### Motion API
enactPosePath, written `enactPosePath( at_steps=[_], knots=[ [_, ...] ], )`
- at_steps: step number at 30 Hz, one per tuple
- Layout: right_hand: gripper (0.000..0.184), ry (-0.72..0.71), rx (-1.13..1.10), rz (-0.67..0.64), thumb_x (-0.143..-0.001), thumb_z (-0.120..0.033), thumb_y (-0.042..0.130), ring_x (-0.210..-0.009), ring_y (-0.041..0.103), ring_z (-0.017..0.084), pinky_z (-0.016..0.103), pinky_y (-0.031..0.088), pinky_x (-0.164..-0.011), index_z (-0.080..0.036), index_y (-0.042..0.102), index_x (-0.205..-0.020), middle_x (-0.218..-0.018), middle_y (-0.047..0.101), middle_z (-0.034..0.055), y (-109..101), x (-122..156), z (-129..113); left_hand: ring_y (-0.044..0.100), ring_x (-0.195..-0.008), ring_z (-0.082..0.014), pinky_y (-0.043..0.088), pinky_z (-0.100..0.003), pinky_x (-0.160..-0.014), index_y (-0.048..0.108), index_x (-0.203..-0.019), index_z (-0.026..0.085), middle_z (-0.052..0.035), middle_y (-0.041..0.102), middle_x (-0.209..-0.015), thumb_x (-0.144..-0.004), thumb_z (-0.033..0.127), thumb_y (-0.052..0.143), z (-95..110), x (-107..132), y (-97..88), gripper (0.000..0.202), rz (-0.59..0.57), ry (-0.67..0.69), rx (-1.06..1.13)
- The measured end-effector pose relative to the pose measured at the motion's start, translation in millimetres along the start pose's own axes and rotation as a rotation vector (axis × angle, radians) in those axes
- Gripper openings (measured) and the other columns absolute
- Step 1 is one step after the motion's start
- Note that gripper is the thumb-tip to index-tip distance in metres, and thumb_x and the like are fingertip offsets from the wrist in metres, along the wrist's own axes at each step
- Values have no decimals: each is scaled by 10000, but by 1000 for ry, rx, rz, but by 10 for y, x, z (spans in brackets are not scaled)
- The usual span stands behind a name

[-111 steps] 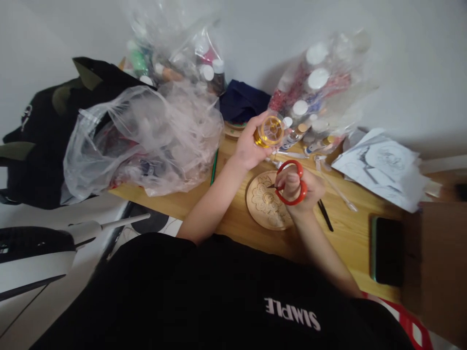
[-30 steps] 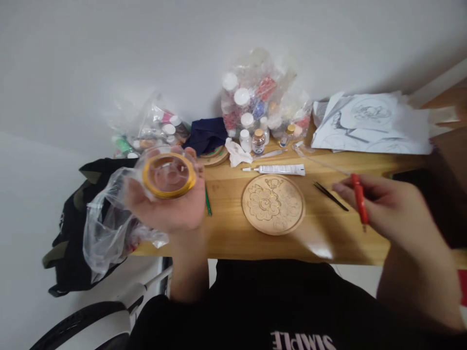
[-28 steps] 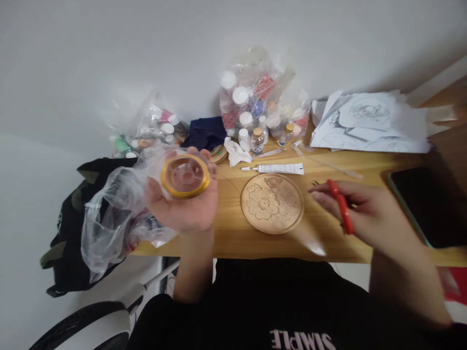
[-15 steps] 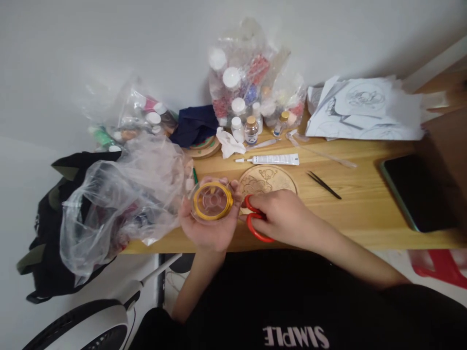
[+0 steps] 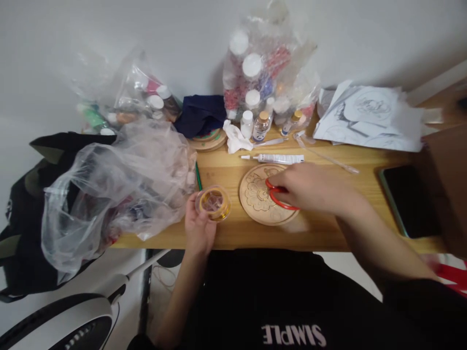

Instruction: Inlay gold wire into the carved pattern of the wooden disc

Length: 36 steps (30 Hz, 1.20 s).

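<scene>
A clear spool of golden thread or wire is gripped by its left edge in my left hand, close to the front of the desk. My right hand is closed round the red handles of a pair of scissors; their blades are hidden. Both are above the right part of a round wooden board carved with a flower pattern. Behind the board lies a white tube with a narrow nozzle. A green stick lies behind the spool.
Plastic bags of bottles stand against the wall. A crumpled clear bag covers the desk's left side. Small bottles, a white tissue and printed drawings are at the back. A phone lies right, beside a brown box.
My right hand has moved right with the scissors, away from the spool and over the board. The spool has tilted in my left hand, which now holds it by the edge.
</scene>
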State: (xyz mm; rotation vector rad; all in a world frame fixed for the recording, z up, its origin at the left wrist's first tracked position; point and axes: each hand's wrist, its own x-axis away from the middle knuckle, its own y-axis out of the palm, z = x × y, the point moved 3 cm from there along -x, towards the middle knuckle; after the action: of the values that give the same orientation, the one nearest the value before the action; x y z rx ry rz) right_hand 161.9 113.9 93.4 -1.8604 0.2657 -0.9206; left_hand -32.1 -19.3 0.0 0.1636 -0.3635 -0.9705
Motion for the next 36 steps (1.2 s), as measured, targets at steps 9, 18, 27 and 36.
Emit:
enactPosePath(
  at_steps=[9, 18, 27, 36],
  knots=[
    [155, -102, 274, 3, -822, -212, 582, -650, 554, 161, 273, 268, -593, -187, 715, -747, -679, 633, 42, -418, -834, -46, 627, -1131, -261, 529, -411, -992, 600, -1211, 239, -86, 587, -1214, -587, 342, 882, -4, -48, -12, 692, 9, 207, -469],
    [245, -64, 356, -14, -860, -192, 560, -892, 673, 278, 301, 363, -652, -109, 748, -993, -923, 735, 161, -301, -1039, -158, 523, -1214, -335, 391, -594, -1088, 554, -1271, 203, -132, 555, -1188, -762, 369, 770, -1, -104, 109, 577, 71, 395, -898],
    [205, -49, 298, 47, -842, -259, 571, -800, 639, 230, 290, 293, -592, -174, 753, -883, -820, 718, 102, -296, -927, 49, 602, -1140, -275, 493, -424, -986, 657, -1147, 163, -133, 634, -1220, -915, 177, 542, 342, -490, 643, 259, -298, 539, -1460],
    [244, -27, 62, 246, -847, -230, 583, -567, 436, 122, 291, 261, -560, -191, 580, -606, -578, 543, -4, -326, -653, 403, 642, -890, -222, 504, -334, -768, 734, -852, 156, -93, 697, -936, -899, 87, 494, 253, -844, 979, 254, -563, 503, -1504]
  ],
)
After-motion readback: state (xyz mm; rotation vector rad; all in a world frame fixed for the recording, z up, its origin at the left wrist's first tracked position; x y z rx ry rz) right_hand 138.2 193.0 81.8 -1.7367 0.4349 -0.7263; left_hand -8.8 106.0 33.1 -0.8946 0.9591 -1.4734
